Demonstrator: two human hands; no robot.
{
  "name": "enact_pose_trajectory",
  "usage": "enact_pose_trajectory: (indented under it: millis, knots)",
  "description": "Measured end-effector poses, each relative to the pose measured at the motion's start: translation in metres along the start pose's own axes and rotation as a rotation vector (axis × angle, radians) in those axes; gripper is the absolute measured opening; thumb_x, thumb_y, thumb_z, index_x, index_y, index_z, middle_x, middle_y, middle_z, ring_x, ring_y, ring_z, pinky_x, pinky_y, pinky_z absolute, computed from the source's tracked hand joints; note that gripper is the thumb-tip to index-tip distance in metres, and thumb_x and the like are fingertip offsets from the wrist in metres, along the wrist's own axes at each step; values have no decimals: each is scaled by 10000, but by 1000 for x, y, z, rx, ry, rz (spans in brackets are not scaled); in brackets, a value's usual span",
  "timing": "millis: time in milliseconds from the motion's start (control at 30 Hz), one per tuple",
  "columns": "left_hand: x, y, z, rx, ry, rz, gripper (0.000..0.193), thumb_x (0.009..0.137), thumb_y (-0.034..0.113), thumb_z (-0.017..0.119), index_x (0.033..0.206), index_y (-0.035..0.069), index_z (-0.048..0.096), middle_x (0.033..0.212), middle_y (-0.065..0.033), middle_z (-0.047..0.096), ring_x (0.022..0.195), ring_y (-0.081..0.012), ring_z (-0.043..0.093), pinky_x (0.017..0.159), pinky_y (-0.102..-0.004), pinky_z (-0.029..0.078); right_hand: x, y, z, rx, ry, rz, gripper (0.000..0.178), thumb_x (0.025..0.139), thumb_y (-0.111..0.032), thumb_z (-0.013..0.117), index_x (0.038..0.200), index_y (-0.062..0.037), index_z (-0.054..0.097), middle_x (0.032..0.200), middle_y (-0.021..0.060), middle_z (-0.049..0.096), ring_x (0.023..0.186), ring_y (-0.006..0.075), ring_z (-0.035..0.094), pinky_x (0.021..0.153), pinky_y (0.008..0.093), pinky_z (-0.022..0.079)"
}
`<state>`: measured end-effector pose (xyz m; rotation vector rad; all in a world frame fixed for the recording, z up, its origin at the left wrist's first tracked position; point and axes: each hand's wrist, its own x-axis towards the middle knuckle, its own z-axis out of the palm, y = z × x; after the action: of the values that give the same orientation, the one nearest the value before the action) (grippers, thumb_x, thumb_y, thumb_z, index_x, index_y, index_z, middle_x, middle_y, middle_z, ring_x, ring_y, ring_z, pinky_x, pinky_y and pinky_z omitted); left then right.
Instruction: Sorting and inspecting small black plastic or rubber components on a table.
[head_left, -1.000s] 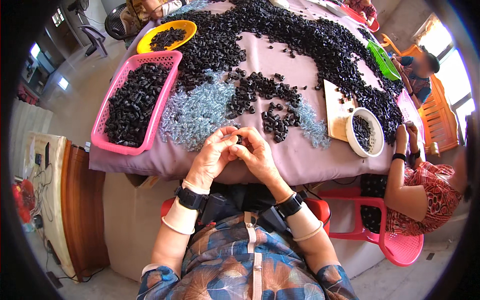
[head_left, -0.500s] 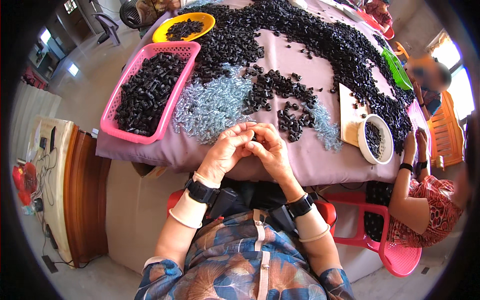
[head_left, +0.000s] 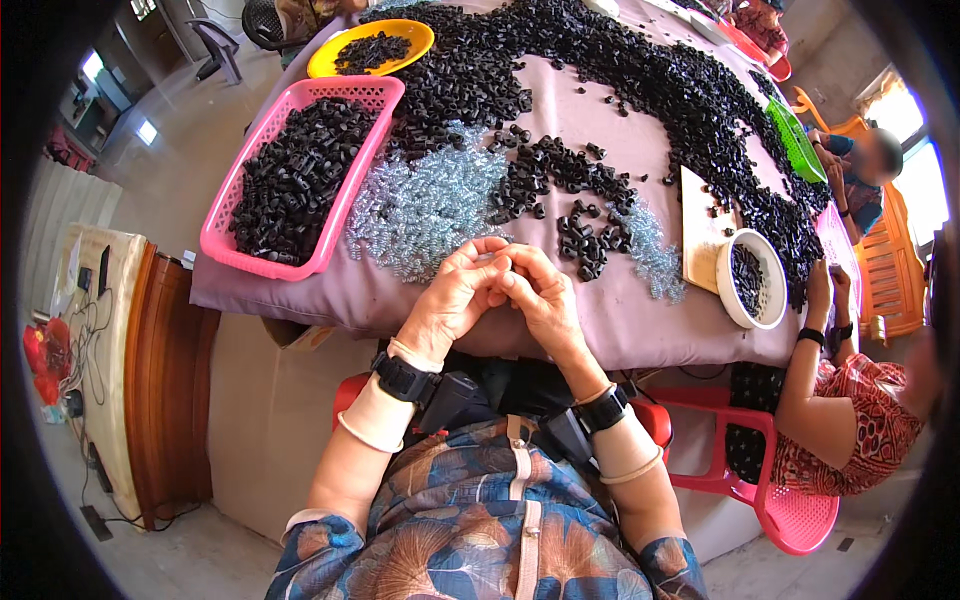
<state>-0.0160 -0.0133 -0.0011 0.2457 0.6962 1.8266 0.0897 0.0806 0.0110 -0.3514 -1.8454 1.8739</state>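
Observation:
My left hand [head_left: 458, 300] and my right hand [head_left: 545, 302] meet at the fingertips just over the table's front edge. Both have thumb and fingers pinched together; what lies between them is hidden. Right behind the hands spreads a heap of small clear, bluish pieces [head_left: 425, 215]. Small black plastic parts [head_left: 583, 240] lie loose beyond my right hand, with a smaller patch of clear pieces [head_left: 655, 255] beside them. To the left stands a pink basket [head_left: 322, 262] filled with black parts.
A yellow plate [head_left: 420, 42] with black parts sits at the back left. To the right are a wooden board [head_left: 700, 255], a white round basket [head_left: 778, 300] and a green basket [head_left: 800, 145]. A co-worker's hands [head_left: 830, 285] are at the right table edge, near a pink chair [head_left: 800, 520].
The small black piece seen between my fingertips before is now covered by fingers. My fingers have closed in slightly; both hands stay in about the same place.

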Motion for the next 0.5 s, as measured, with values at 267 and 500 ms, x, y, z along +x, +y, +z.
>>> enact_pose_trajectory:
  millis: [267, 500]
  knots:
    - [0, -3, -1, -18, 61, 27, 296, 801, 14, 587, 1073, 61, 479, 845, -11, 586, 752, -111, 579, 638, -226, 477, 1, 3, 4, 46, 20, -36, 165, 846, -106, 577, 966, 7, 563, 937, 45, 518, 673, 78, 540, 626, 198, 460]
    - [0, -3, -2, -32, 31, 20, 300, 795, 15, 590, 1068, 64, 476, 872, -24, 588, 791, -125, 586, 679, -248, 491, 1, -3, 6, 68, 2, -38, 145, 845, -97, 576, 936, 14, 555, 925, 42, 500, 671, 80, 537, 590, 197, 461]
